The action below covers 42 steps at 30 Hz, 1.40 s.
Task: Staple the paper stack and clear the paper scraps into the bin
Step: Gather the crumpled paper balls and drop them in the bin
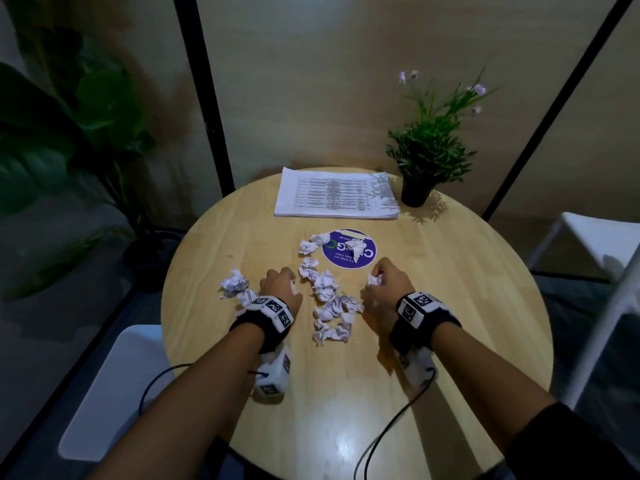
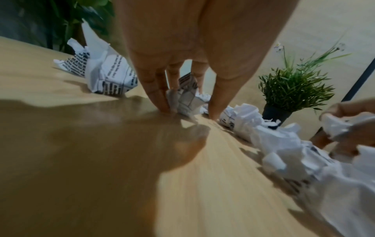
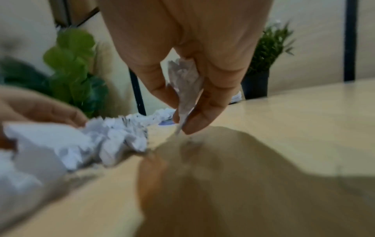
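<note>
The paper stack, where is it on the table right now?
In the head view, the paper stack lies flat at the table's far edge, just left of the small potted plant and beyond the purple round sticker.

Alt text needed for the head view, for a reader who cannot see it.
Both hands work among crumpled paper scraps on a round wooden table: the right hand pinches one scrap, the left hand reaches into the pile. A paper stack and a small potted plant sit at the far edge.
</note>
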### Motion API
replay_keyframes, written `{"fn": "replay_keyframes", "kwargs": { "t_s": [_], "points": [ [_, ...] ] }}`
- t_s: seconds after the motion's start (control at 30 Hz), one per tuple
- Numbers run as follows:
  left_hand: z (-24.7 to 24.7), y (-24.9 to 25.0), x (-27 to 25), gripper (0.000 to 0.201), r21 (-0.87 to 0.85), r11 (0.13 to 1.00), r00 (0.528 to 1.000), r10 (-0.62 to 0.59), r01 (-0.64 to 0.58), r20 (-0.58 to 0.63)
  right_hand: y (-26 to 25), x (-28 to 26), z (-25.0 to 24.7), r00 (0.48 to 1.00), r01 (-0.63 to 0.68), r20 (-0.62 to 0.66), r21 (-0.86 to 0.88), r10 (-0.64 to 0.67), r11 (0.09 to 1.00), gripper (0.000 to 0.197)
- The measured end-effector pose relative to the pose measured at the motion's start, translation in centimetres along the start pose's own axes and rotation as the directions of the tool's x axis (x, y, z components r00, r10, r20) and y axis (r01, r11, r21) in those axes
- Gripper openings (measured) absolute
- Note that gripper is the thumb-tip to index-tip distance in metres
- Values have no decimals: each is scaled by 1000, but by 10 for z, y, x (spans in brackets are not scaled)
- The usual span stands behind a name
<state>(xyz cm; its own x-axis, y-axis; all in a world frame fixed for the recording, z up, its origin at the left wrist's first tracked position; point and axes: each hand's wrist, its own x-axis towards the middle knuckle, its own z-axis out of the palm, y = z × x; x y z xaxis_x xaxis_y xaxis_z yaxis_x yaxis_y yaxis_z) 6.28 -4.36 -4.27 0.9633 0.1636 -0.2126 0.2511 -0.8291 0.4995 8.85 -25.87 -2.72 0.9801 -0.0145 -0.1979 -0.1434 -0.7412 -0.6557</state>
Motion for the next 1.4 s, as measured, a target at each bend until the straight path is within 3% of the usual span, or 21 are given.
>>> {"fn": "replay_keyframes", "kwargs": {
  "t_s": [0.07, 0.17, 0.3, 0.5, 0.7, 0.8, 0.9, 1.03, 1.13, 1.23, 1.3, 1.4],
  "points": [
    [-2, -1, 6, 27, 18, 999, 1000, 27, -27, 9, 0, -3, -4, 999, 0, 46, 168, -8, 986, 37],
    [-10, 2, 12, 16, 42, 996, 997, 74, -74, 2, -3, -6, -4, 988, 69, 122, 206, -95, 976, 46],
    [-34, 3, 19, 27, -35, 997, 998, 64, -64, -2, -8, -11, 8, 974, 131, 191, -42, -121, 991, 24],
    [-78, -14, 17, 14, 105, 994, 1000, 25, -23, -11, -21, -12, 22, 988, -15, 144, -266, 55, 964, 45],
    [-75, -45, 12, 54, 302, 953, 984, -32, -23, 176, -19, -8, 33, 987, -41, 138, -291, 84, 956, 33],
    [-67, -52, 10, 63, 361, 932, 976, -44, -37, 212, -17, -7, 30, 987, -56, 131, -256, 92, 965, 28],
    [-60, -54, 11, 54, 416, 906, 976, -15, -78, 215, -14, -8, 24, 981, -121, 124, -196, 147, 973, 28],
    [-55, -54, 13, 18, 488, 860, 969, 27, -148, 247, -10, -15, 12, 980, -163, 112, -25, 164, 986, 21],
    [-52, -55, 15, 5, 498, 853, 968, 31, -156, 250, -11, -29, 4, 997, -55, 52, 78, 51, 995, 21],
    [-58, -52, 12, 16, 436, 886, 972, 63, -158, 224, -14, -50, -1, 994, 86, 54, 143, -95, 986, 29],
    [-68, -52, 8, 13, 368, 916, 975, 84, -157, 208, -17, -62, 0, 972, 186, 151, -13, -182, 982, 38],
    [-85, -60, 1, 14, 269, 951, 977, 103, -151, 184, -23, -75, 10, 927, 321, 292, -298, -234, 899, 45]
  ]
}}
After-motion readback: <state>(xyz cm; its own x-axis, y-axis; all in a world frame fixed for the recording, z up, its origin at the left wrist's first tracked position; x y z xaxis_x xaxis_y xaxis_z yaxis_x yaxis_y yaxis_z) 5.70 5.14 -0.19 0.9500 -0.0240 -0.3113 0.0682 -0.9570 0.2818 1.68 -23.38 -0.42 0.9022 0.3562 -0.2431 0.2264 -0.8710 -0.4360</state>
